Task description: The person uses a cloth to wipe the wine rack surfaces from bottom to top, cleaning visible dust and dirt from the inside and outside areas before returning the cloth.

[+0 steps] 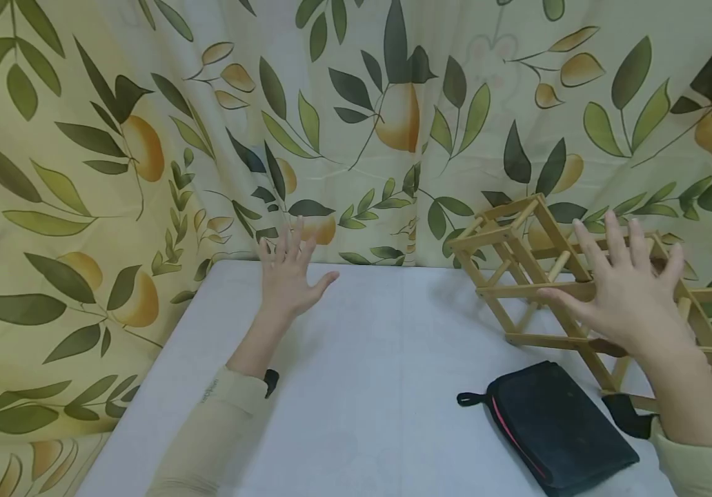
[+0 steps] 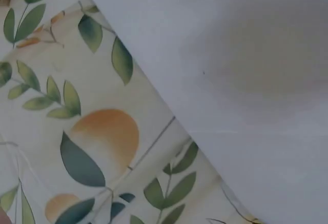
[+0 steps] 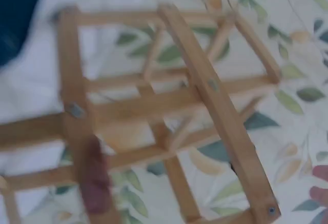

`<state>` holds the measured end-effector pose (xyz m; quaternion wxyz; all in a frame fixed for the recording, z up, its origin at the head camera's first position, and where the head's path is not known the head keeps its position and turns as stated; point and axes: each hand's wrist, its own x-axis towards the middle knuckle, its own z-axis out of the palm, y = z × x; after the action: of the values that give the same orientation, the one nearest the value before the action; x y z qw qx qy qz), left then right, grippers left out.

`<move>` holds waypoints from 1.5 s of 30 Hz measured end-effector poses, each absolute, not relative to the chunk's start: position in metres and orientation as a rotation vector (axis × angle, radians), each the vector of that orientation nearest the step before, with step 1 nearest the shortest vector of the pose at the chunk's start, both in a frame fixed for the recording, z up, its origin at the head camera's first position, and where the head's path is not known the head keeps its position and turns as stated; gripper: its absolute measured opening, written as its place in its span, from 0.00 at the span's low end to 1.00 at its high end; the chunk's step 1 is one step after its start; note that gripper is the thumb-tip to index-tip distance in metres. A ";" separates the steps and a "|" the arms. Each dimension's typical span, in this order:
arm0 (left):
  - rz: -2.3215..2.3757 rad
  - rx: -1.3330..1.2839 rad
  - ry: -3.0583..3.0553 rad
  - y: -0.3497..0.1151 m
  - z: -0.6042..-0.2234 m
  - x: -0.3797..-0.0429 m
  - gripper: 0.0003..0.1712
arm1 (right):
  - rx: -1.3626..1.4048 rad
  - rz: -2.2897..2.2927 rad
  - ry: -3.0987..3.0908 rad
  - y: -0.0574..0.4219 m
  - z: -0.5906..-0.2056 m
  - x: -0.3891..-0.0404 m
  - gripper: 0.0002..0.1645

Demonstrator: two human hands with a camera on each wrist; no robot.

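My left hand point(image 1: 288, 276) is held over the left part of the white table, fingers spread and gripping nothing. In the left wrist view only a sliver of a fingertip point(image 2: 3, 218) shows at the lower left corner. Fingers also spread, my right hand point(image 1: 632, 297) is in front of a wooden slatted rack point(image 1: 555, 340) and hides part of it; whether they touch cannot be told. The right wrist view shows the rack's crossed bars point(image 3: 215, 106) up close, with fingertips point(image 3: 320, 172) at the right edge. Below that hand lies a black zippered pouch point(image 1: 564, 421).
The white table point(image 1: 356, 373) ends at a curtain point(image 1: 356, 138) printed with leaves and fruit, which hangs along the back and left. The rack runs out of view on the right. The pouch has a loop point(image 1: 470, 398) and a reddish zip line.
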<state>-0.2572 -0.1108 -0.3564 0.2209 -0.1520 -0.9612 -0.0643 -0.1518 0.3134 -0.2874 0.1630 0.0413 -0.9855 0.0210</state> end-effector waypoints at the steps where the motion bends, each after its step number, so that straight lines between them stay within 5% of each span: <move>1: -0.181 -0.459 -2.618 -0.105 -0.358 -0.260 0.47 | 0.140 0.059 -2.779 0.311 -0.291 -0.147 0.61; 10: -0.044 -0.662 -2.432 -0.035 -0.360 -0.287 0.43 | 0.398 0.139 -2.508 0.297 -0.356 -0.116 0.56; 23: 0.301 -0.768 -2.362 0.050 -0.351 -0.302 0.39 | 0.414 0.084 -2.694 0.302 -0.435 -0.077 0.60; 45: 0.473 -0.848 -2.492 0.132 -0.350 -0.312 0.34 | 0.110 0.009 -3.124 0.307 -0.471 -0.060 0.62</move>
<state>-0.3125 0.1316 -0.3497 0.2314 -0.3085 -0.9065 0.1721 -0.0599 0.3074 -0.4709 0.0076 0.0351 -0.9994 0.0030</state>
